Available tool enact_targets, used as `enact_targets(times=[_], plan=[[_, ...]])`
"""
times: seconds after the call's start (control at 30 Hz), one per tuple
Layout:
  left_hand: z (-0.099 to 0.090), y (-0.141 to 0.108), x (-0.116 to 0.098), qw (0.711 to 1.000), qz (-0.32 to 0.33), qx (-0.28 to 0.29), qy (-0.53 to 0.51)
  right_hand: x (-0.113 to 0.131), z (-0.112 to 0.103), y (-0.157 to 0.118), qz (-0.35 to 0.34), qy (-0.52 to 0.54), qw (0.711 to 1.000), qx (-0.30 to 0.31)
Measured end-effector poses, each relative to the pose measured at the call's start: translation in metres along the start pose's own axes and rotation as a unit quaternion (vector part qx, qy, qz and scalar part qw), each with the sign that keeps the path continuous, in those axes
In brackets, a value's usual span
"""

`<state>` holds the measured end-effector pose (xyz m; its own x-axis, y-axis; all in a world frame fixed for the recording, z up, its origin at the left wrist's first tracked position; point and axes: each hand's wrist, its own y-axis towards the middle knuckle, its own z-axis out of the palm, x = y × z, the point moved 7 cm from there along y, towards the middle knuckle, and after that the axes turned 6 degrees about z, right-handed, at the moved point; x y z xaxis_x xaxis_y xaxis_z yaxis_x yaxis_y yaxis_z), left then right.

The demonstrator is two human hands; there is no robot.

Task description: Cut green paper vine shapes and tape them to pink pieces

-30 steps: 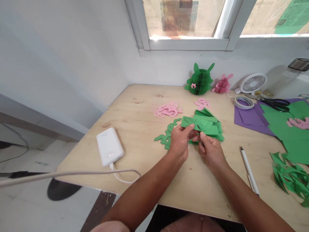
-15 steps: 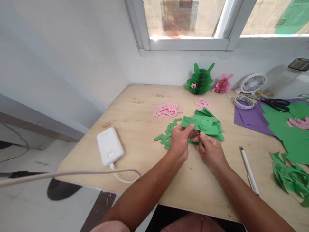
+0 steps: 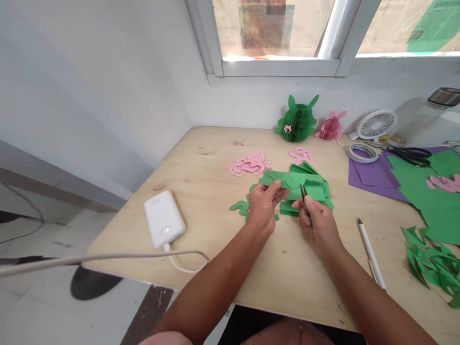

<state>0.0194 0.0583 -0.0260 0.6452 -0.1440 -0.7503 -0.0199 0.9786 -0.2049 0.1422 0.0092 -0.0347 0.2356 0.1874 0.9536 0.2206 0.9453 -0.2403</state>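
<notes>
My left hand (image 3: pixel 264 203) pinches a green paper strip (image 3: pixel 285 178) with curved outlines on it, holding it up over the table. In my right hand (image 3: pixel 316 218) are small dark thread snips (image 3: pixel 305 199), their two pointed tips a little apart and close to the strip's right end. Behind and below the strip lies a pile of folded green paper pieces (image 3: pixel 319 191). Several curvy green cutouts (image 3: pixel 240 207) rest beside my left hand, partly hidden by it. Farther back are pink paper cutouts (image 3: pixel 251 164) in a loose heap.
A white power bank (image 3: pixel 163 218) with a cable sits at the left. At the back stand green (image 3: pixel 298 122) and pink (image 3: pixel 330 127) paper figures and a small fan (image 3: pixel 375 124). Rightward are tape (image 3: pixel 362 153), black scissors (image 3: pixel 409 155), a pen (image 3: pixel 371 254) and green scraps (image 3: pixel 434 263).
My left hand has shifted slightly left with the green strip. My right hand has drawn back to the right, so the snips' tips now show, away from the left fingers.
</notes>
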Motion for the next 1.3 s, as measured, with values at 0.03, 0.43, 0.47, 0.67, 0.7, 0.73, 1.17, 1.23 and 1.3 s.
enact_targets(times=[0.03, 0.43, 0.47, 0.67, 0.7, 0.73, 1.17, 1.23, 1.3], plan=[[0.000, 0.000, -0.001, 1.000, 0.002, 0.002, 0.002, 0.003, -0.005, 0.000, -0.015, 0.012, 0.999, -0.028], [0.015, -0.008, 0.002, 0.988, 0.017, 0.098, 0.118, 0.013, -0.026, 0.003, -0.064, 0.108, 0.982, -0.140], [0.016, -0.009, 0.002, 0.987, 0.018, 0.103, 0.121, 0.013, -0.027, 0.003, -0.068, 0.112, 0.981, -0.145], [0.019, -0.009, 0.002, 0.976, -0.007, 0.141, 0.168, 0.014, -0.034, 0.005, -0.086, 0.126, 0.975, -0.160], [0.019, -0.009, 0.002, 0.971, -0.015, 0.158, 0.180, 0.016, -0.035, 0.005, -0.091, 0.129, 0.974, -0.162], [0.020, -0.009, 0.004, 0.964, -0.022, 0.181, 0.196, 0.017, -0.036, 0.005, -0.096, 0.130, 0.973, -0.164], [0.023, -0.009, -0.005, 0.907, 0.081, 0.237, 0.339, 0.018, -0.034, 0.002, -0.098, 0.135, 0.973, -0.159], [0.024, -0.007, -0.005, 0.939, 0.046, 0.212, 0.267, 0.017, -0.030, 0.001, -0.083, 0.135, 0.976, -0.149], [0.024, -0.006, -0.004, 0.955, 0.028, 0.198, 0.217, 0.015, -0.026, -0.001, -0.068, 0.134, 0.978, -0.143]])
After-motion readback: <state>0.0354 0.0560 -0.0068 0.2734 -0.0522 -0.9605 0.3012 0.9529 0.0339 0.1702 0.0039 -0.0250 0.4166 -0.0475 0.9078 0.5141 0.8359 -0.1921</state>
